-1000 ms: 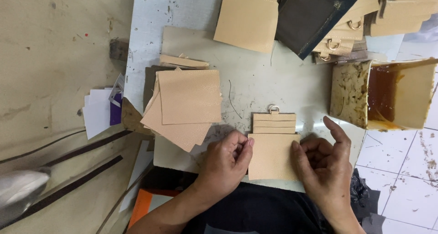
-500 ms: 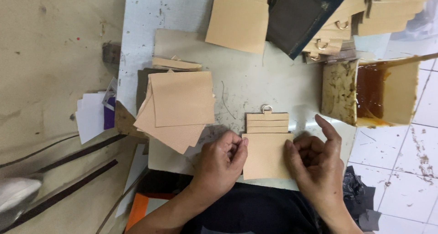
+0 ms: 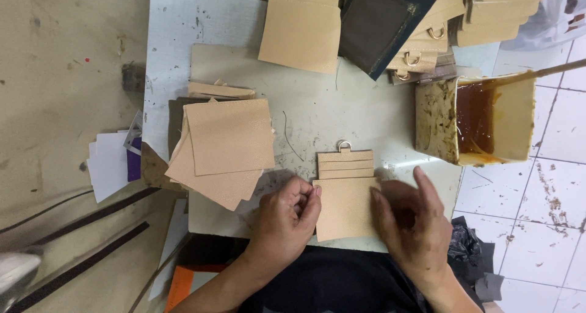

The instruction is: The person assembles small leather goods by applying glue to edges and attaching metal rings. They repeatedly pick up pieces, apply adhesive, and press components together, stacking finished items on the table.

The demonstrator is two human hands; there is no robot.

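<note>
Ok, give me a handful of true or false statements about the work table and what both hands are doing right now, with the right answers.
1. Both hands press on the tan card-holder piece. True: left hand at its left edge, right hand at its right.
2. The glue container sits left of the hands. False: it is to the right.
3. A stack of tan leather squares lies left of the piece. True.
4. The piece's metal ring points toward the person. False: it points away.
</note>
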